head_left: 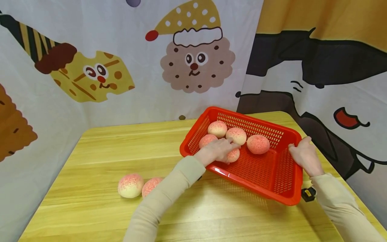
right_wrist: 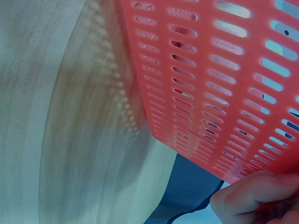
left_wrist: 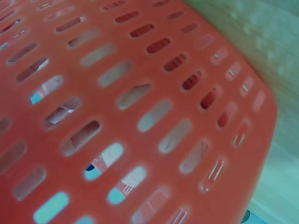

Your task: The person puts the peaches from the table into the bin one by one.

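Observation:
A red perforated plastic basket (head_left: pixel 251 174) is tilted over the right half of the table, its right end raised. Inside it are several speckled pink-and-cream toy peaches, among them a redder one (head_left: pixel 258 144). My left hand (head_left: pixel 218 150) reaches over the near left rim, its fingers curled over a peach (head_left: pixel 233 155) that they partly hide. My right hand (head_left: pixel 306 156) grips the basket's right rim; the right wrist view shows its curled fingers (right_wrist: pixel 252 196) at the edge. In the left wrist view the slotted basket wall (left_wrist: pixel 117 135) fills most of the frame.
Two more peaches lie on the wooden table (head_left: pixel 99 158) at left: one in full view (head_left: pixel 130 186), the other (head_left: pixel 151 186) partly behind the left sleeve (head_left: pixel 169 195). A cartoon-printed curtain (head_left: pixel 145 77) hangs along the table's back and sides.

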The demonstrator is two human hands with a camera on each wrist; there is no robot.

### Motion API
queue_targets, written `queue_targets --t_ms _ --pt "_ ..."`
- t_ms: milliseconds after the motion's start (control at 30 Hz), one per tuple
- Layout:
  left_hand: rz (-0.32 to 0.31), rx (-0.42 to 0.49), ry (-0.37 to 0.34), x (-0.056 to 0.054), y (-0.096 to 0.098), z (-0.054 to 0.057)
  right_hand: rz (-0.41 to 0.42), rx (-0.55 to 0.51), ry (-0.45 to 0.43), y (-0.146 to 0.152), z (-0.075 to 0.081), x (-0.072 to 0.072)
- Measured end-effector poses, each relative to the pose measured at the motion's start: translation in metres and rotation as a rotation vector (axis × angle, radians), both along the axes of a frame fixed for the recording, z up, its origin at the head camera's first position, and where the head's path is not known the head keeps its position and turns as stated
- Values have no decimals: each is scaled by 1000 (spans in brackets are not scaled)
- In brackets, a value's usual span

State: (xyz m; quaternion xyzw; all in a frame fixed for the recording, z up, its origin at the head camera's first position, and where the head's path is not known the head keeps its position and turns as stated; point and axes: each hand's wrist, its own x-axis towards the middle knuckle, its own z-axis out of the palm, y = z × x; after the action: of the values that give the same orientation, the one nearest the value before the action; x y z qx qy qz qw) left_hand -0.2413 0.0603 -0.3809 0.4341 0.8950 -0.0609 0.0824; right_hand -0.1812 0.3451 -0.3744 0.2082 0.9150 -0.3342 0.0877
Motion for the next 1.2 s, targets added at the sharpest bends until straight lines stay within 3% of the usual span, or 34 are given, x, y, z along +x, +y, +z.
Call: queue_targets --t_ms 233,467,600,767,1200 --pt "-2 35 21 5 -8 8 -6 -8 -5 -1 1 1" --pt "-10 69 112 9 -25 18 -12 -3 -17 -2 1 0" --pt "15 130 131 13 -39 22 -11 -5 -10 -1 1 1" --pt "58 220 103 19 -58 25 -11 -4 -8 -1 1 1" --pt "124 305 170 45 -114 33 -6 5 1 -1 -1 1"
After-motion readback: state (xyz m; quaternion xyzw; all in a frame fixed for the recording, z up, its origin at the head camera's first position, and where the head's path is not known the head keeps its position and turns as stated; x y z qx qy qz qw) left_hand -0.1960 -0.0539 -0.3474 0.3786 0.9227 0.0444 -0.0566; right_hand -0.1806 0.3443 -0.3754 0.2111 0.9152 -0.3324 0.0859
